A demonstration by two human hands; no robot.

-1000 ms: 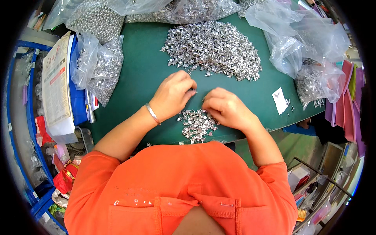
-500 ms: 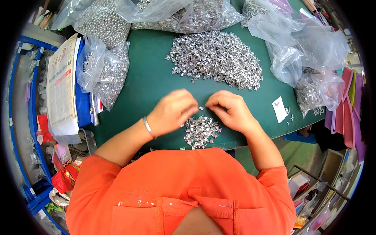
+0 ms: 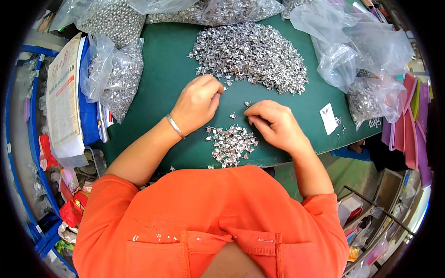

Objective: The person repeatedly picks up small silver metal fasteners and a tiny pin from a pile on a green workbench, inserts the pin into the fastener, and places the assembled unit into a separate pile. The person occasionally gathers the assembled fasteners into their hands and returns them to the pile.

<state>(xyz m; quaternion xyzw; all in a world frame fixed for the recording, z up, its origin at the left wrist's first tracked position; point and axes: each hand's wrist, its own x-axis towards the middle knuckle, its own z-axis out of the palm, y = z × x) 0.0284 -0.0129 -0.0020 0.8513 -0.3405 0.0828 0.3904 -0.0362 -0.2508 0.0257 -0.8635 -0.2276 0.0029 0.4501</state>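
My left hand [image 3: 199,99], with a metal bangle [image 3: 175,126] on its wrist, reaches to the near-left edge of a large heap of small silver metal pieces [image 3: 250,55]. Its thumb and fingers are closed in a pinch; a tiny bright piece shows at the tips, but whether it is gripped is unclear. My right hand [image 3: 278,126] rests lower and to the right, fingers curled together, their contents hidden. Just beyond its fingertips is one loose piece [image 3: 247,104], and another piece [image 3: 232,116] lies between the hands. Close to my body sits a smaller pile of similar pieces [image 3: 232,146].
Clear bags of metal parts [image 3: 121,85] stand at the left and along the back of the green table [image 3: 162,60]. Another bag [image 3: 368,102] sits at the right, near a white card [image 3: 328,119]. A newspaper [image 3: 66,97] lies by the left shelving.
My left hand has moved forward, away from the small pile to the large heap's edge. My right hand stays nearly in place. The whole view has shifted slightly.
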